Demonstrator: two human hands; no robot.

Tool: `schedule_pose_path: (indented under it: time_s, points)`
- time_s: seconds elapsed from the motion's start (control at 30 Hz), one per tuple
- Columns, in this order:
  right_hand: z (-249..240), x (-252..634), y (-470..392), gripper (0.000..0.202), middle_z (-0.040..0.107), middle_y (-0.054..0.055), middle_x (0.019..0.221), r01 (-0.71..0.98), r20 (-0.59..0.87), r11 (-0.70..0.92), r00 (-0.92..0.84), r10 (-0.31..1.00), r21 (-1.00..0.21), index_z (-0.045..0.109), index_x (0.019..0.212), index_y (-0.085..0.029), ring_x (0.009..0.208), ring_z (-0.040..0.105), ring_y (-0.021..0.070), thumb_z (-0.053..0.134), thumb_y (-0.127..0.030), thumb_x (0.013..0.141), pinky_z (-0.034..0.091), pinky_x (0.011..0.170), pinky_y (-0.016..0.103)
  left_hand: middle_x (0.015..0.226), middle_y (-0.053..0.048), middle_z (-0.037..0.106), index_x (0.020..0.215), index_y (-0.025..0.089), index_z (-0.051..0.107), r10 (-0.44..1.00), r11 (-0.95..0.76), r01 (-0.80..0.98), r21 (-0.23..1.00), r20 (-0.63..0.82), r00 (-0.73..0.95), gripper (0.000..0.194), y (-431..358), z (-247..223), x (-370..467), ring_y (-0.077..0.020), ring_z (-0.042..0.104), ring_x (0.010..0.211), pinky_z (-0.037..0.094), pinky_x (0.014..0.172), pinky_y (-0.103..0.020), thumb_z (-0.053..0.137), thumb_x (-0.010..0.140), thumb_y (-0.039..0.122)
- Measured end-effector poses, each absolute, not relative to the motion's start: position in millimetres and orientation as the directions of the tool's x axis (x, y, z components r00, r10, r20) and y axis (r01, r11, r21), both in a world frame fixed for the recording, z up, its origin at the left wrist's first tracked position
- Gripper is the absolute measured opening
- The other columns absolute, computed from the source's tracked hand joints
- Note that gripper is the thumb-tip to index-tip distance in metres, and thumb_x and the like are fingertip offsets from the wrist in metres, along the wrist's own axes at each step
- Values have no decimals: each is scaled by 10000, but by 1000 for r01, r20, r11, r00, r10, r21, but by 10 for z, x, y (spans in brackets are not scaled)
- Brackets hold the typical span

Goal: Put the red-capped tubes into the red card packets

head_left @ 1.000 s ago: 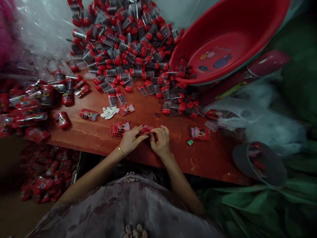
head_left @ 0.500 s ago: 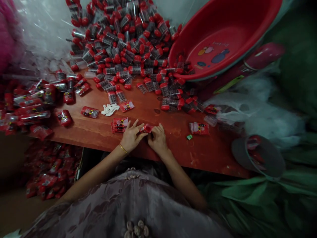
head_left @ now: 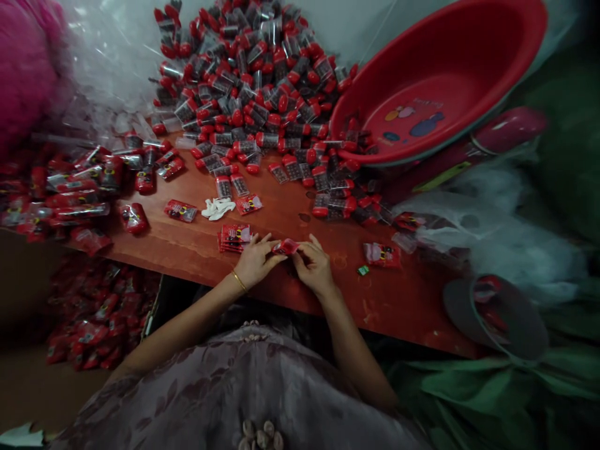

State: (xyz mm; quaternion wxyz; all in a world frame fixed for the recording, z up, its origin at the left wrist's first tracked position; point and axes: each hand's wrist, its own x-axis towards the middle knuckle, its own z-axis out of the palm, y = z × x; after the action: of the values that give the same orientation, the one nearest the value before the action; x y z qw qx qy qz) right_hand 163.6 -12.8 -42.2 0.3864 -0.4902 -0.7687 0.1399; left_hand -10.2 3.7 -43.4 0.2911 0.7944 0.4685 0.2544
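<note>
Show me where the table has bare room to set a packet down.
Bare tabletop shows right of the right hand, between the small green piece and the grey bin. Another patch lies left of the packet stack, along the front edge. Crowded: the back, under red-capped tubes; the far left, under red packages.

We see a reddish-brown table (head_left: 187,262) with a broad heap of red-capped clear tubes (head_left: 253,94) across its far side. Shiny red packages (head_left: 70,194) crowd its left end. Nearer us lie a stack of red packets (head_left: 234,238), a crumpled white piece (head_left: 218,209) and — off to the right — a small green piece (head_left: 362,270) just beside a red-and-pink packet (head_left: 382,254).
</note>
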Motion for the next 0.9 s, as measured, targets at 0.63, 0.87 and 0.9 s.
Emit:
schedule_pose_path:
  time_s: [0.63,0.87,0.9]
  points:
    - [-538,1589,3,159,668,33,921,543,411,476,-246,878,-692,620,858,-244,877,616,197,637,-388,792,371,1001,473,1181,-143,641,1135,132,597,896,-422,686,593,157,415,333,-5,-443,-76,-319,417,1285,233,1086,-570,561,819,230]
    - [-596,1591,28,167,656,8,773,571,396,477,-269,878,-668,639,771,-237,779,590,182,636,-402,799,381,948,455,1220,-76,630,1242,168,522,826,-448,460,766,158,541,446,27,-359,-239,-236,515,1212,291,1086,-475,482,799,128]
    - [-594,1596,38,193,649,9,753,577,387,461,-256,886,-674,642,762,-234,764,583,183,630,-423,798,395,925,445,1189,-54,649,1233,189,533,819,-438,425,792,156,552,426,42,-354,-259,-208,567,1150,305,1082,-450,457,818,131]
